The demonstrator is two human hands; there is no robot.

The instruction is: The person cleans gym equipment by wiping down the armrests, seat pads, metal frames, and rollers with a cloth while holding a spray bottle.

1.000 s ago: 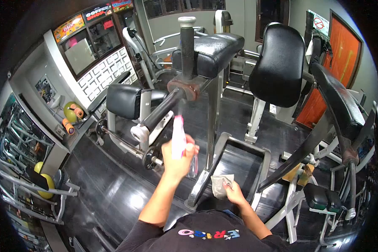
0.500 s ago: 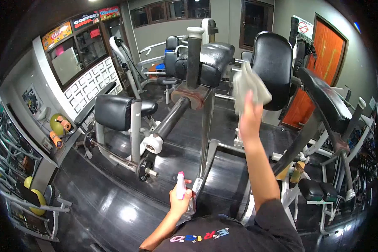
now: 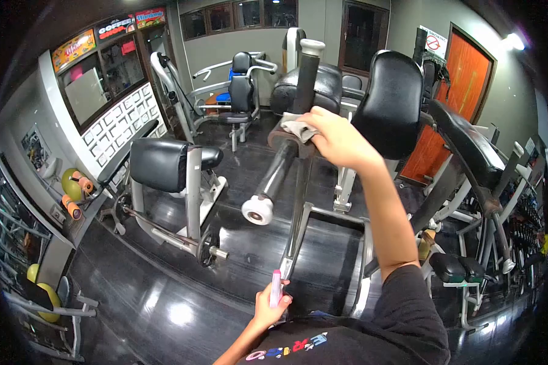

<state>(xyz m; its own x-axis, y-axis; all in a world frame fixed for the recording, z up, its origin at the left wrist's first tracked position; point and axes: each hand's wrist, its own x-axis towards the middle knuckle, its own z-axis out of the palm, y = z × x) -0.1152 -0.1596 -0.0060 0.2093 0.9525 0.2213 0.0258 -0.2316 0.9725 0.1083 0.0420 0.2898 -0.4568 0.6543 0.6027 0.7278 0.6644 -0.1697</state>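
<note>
My right hand (image 3: 341, 139) presses a crumpled grey cloth (image 3: 299, 128) against the rusty-brown bracket (image 3: 279, 141) of a gym machine. From that bracket a dark upright post (image 3: 307, 79) with a white cap rises, and a dark bar (image 3: 279, 170) slants toward me, ending in a white round collar (image 3: 257, 210). Behind the post sits a black padded cushion (image 3: 326, 88). Low in front of my body, my left hand (image 3: 266, 310) is wrapped around a spray bottle with a pink and white trigger head (image 3: 276, 287); the bottle's body is mostly hidden.
A black-padded bench (image 3: 158, 164) with a barbell (image 3: 170, 234) stands left. At right are a tall black backrest (image 3: 391, 97) and another padded machine (image 3: 469, 146). A grey frame (image 3: 335, 216) runs low ahead over the shiny black floor (image 3: 158, 304).
My right hand has come down and left with the cloth, from raised in the air onto the bracket. My left hand keeps the spray bottle low. The view has shifted slightly.
</note>
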